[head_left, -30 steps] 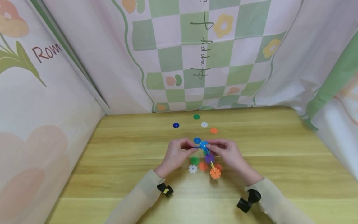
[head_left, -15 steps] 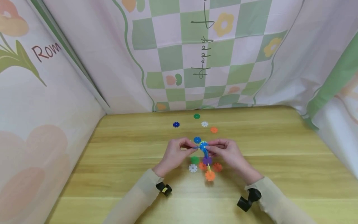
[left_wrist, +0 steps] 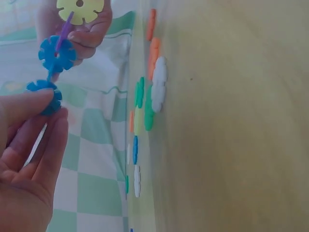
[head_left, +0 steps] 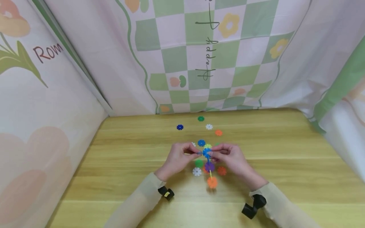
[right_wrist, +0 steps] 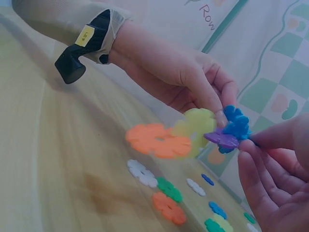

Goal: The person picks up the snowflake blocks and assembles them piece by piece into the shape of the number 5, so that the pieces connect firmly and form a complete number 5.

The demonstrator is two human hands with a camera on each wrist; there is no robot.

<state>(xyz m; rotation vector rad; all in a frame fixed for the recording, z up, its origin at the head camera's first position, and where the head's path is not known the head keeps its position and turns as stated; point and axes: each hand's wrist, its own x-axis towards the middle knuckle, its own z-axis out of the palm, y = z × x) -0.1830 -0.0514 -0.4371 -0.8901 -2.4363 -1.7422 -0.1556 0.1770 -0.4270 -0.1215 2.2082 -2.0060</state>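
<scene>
A chain of interlocked snowflake discs hangs between my hands over the table. My left hand (head_left: 180, 158) pinches a blue snowflake disc (left_wrist: 44, 96) at one end between thumb and fingers. Slotted into it is another blue disc (head_left: 207, 153), which my right hand (head_left: 230, 157) pinches from the other side. Below them follow a purple disc (head_left: 209, 167), a yellow disc (left_wrist: 81, 9) and, lowest, an orange disc (right_wrist: 159, 140). In the right wrist view, the blue discs overlap and the right fingers partly cover their joint.
Loose snowflake discs lie on the wooden table (head_left: 128, 177). Near the hands are a white disc (head_left: 196, 171), a green disc (head_left: 199, 163) and a red-orange disc (head_left: 221, 171). Farther back lie a dark blue disc (head_left: 179, 127) and several others, before a checkered curtain (head_left: 199, 57).
The hanging end of the chain has swung left and toward me, now dangling almost straight down. Both hands keep their pinch and have sunk slightly.
</scene>
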